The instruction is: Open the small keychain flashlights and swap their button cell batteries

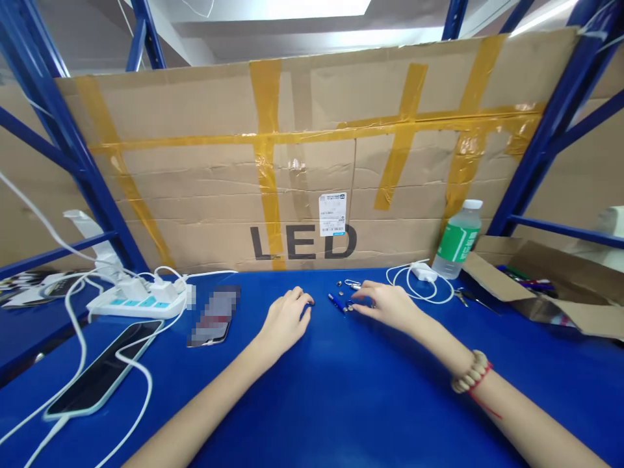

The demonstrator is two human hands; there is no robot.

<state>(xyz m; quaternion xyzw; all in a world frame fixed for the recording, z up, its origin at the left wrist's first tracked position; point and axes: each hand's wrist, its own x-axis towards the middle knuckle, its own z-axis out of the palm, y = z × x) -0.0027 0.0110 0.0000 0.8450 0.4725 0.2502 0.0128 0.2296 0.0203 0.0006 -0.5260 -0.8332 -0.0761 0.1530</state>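
My left hand (287, 316) rests on the blue tabletop (341, 390) with its fingers curled in; nothing shows in it. My right hand (383, 303) lies palm down just to the right, fingers stretched toward a cluster of small parts: a short blue pen-like tube (336, 303), a metal ring clip (351, 284) and tiny dark pieces (340, 283). Its fingertips touch or hover over the parts; whether anything is pinched is unclear. A bead bracelet (470, 373) sits on my right wrist.
A white power strip (139, 303) with plugs and white cables lies at left, with a phone (100, 370) and a blurred device (214, 316). A white charger (423, 273), a green-labelled bottle (457, 240) and an open cardboard box (541, 286) stand right. A taped cardboard wall (312, 162) closes the back.
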